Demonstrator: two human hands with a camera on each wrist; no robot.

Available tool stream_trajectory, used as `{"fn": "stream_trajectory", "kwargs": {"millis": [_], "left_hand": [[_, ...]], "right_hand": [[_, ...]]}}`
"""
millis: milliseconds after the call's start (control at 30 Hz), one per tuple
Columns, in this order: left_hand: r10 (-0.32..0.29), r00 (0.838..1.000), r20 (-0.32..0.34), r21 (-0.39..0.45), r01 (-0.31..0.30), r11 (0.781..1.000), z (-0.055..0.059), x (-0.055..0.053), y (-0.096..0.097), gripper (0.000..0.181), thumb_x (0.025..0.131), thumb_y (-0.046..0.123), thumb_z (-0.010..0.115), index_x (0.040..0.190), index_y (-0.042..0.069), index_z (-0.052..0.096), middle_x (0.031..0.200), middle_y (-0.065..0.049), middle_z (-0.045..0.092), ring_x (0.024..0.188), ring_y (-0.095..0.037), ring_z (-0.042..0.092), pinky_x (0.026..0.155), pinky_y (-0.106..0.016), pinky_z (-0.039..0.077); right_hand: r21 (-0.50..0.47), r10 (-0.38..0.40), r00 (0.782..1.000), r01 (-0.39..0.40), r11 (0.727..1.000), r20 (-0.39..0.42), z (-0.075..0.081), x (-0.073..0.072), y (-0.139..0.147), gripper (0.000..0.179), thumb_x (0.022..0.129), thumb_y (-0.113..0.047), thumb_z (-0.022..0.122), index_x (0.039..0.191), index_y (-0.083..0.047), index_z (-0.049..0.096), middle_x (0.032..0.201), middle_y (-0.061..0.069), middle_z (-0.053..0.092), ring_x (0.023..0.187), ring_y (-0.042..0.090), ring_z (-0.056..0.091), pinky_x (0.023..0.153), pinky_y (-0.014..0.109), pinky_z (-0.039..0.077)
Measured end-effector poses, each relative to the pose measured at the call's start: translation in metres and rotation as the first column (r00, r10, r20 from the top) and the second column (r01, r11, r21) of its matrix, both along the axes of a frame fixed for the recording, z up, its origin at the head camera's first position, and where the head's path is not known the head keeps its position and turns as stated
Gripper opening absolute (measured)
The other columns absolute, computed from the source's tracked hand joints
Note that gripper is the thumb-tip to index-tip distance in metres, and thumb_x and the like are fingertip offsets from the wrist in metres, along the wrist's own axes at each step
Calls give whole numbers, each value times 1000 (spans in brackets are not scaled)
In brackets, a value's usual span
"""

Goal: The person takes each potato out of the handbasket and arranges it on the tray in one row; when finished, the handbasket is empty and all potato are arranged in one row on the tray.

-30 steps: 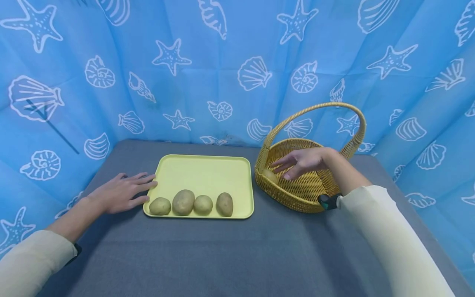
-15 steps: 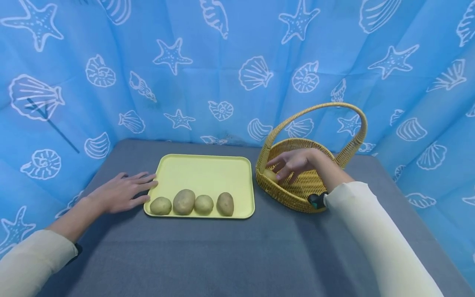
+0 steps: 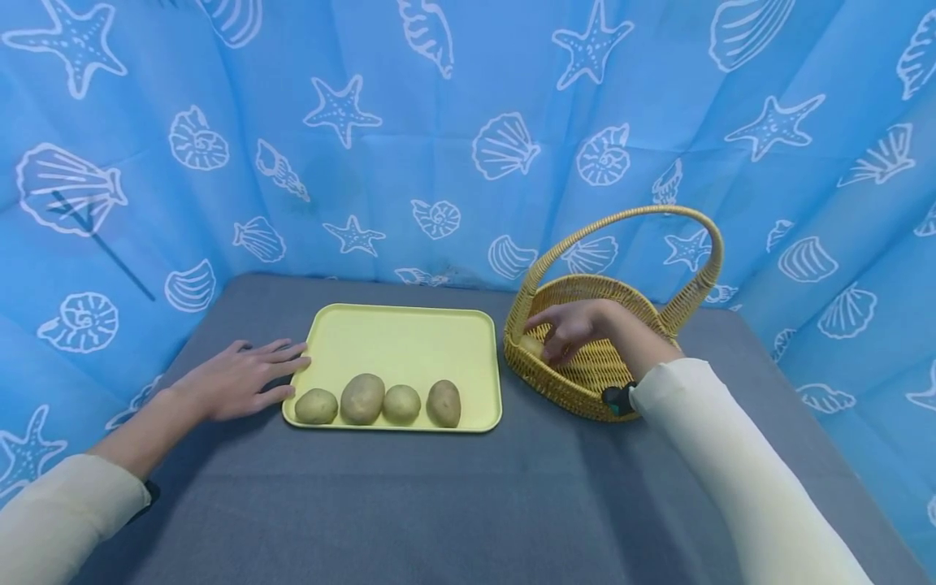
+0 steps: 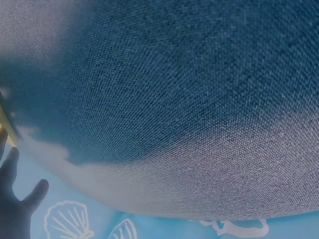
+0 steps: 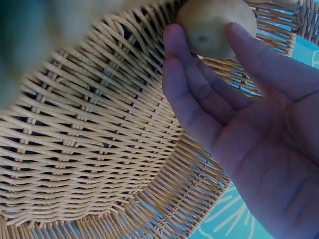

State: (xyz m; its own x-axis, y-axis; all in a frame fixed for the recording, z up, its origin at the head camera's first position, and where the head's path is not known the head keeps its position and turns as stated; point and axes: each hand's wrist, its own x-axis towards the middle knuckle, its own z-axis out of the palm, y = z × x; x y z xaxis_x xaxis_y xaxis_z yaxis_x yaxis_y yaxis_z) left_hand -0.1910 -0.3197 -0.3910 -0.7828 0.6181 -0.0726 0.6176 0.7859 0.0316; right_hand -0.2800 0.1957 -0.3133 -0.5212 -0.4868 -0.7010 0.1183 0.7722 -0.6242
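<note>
In the head view, my right hand (image 3: 578,323) reaches into a yellow wicker basket (image 3: 559,392). Its thumb and fingers pinch a potato (image 3: 531,346) by the basket's left wall. Seen from the right wrist, thumb and fingertips lie on opposite sides of this potato (image 5: 214,30), partly cut off by the frame's top. My left hand (image 3: 244,380) is spread flat, fingertips on the left rim of a pale yellow tray (image 3: 402,341). Along the tray's near edge lie several potatoes (image 3: 362,399) in a row. Only part of the left hand (image 4: 15,204) shows in the left wrist view.
A tall arched handle (image 3: 621,218) rises over the basket and the right forearm passes near its right side. Grey cloth (image 3: 409,504) covers the table. Behind it hangs a blue curtain (image 3: 431,171) with white shells and starfish.
My right hand has moved left and lower into the basket, and its fingers have closed on the potato there. The left hand and the potatoes on the tray stay as they were.
</note>
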Motion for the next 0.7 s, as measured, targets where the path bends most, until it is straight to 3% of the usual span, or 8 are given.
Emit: {"fn": "stream_trajectory", "kwargs": {"millis": [200,400,700], "left_hand": [[-1,1000,8,-3,1,1000,2,1,1,54,104,46,48,147,15,52,155,-12,42,140,-40,39,98,-72,34],[2,1000,18,-4,-2,1000,3,1,3,54,104,46,48,147,15,51,155,-11,41,141,-40,38,99,-73,33],[6,1000,9,-13,-6,1000,2,1,3,54,104,47,48,147,15,51,155,-11,41,141,-39,38,98,-73,34]], "right_hand": [[23,34,998,-32,999,-51,1,1,0,73,94,7,57,157,-1,22,103,17,61,97,28,65,96,44,53],[-25,77,993,-80,997,-85,10,6,10,71,93,6,60,156,-2,28,109,20,60,100,31,67,95,43,53],[-89,184,962,-205,975,-202,32,19,25,68,94,-2,63,155,-5,33,119,18,61,105,30,67,97,42,52]]}}
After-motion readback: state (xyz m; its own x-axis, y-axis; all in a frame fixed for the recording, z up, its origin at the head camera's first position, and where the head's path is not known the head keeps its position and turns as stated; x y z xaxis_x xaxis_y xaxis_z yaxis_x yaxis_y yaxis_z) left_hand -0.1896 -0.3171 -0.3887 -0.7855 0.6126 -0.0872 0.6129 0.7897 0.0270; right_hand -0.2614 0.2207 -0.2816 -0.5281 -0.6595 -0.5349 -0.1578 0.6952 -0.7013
